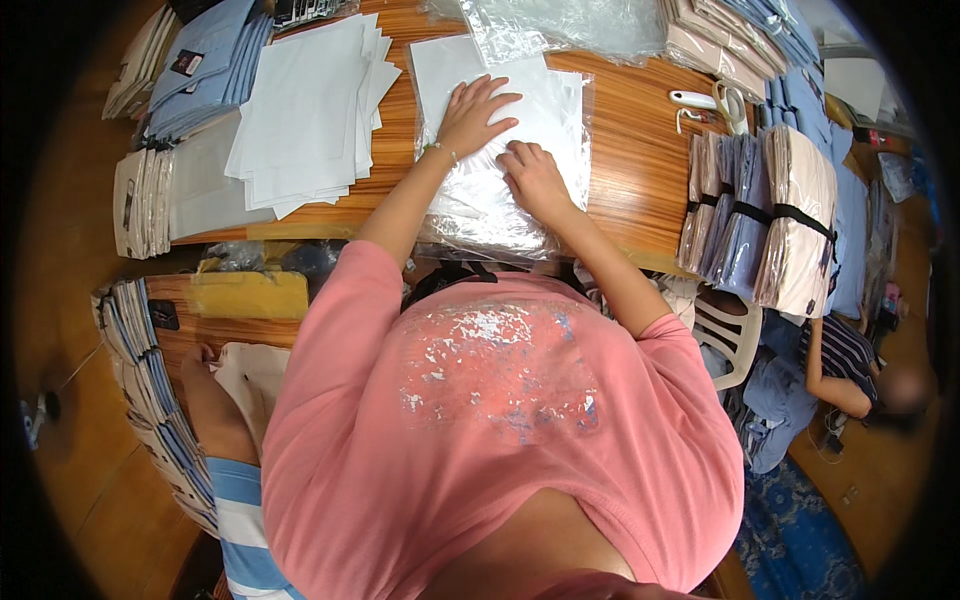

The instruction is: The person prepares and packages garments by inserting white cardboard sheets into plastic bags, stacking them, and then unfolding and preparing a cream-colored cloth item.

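In front of me on the table lies a stack of clear plastic bags with white paper sheets on or in it; glare hides which. My left hand rests on the white sheet, fingers spread and palm down. Just to its right and nearer me, my right hand touches the plastic with fingers bent and slightly apart. No object shows in either hand.
Loose white sheets and folded blue shirts lie at the left. Clear bags lie at the far edge. Scissors, a white-handled tool and strapped shirt bundles are at the right. Other people sit on both sides.
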{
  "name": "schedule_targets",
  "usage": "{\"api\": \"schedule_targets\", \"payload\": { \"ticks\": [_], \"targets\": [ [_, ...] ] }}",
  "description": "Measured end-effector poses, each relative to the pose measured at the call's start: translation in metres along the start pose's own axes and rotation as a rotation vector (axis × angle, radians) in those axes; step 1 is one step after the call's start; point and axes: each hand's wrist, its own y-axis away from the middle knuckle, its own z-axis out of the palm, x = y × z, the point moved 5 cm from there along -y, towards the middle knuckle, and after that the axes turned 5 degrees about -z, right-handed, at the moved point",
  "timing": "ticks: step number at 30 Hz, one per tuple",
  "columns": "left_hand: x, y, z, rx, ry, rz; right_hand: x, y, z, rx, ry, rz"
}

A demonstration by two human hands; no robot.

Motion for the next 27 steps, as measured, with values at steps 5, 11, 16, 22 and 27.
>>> {"api": "schedule_targets", "payload": {
  "ticks": [5,11,16,22,27],
  "targets": [
    [-0.001,0.001,0.001,-0.001,-0.038,-0.003,0.006,0.012,0.01,-0.222,-0.005,0.056],
    [-0.002,0.001,0.003,0.022,-0.07,0.016,0.0,0.005,-0.004,-0.01,0.029,-0.096],
    [-0.005,0.001,0.005,0.038,-0.071,0.015,0.002,0.031,0.009,-0.163,-0.045,-0.024],
    [-0.001,0.001,0.003,0.019,-0.071,0.006,-0.002,0.023,-0.004,-0.115,-0.177,-0.167],
    [-0.003,0.002,0.006,0.009,-0.116,-0.009,-0.011,0.021,-0.024,-0.114,-0.178,-0.261]
  ]
}}
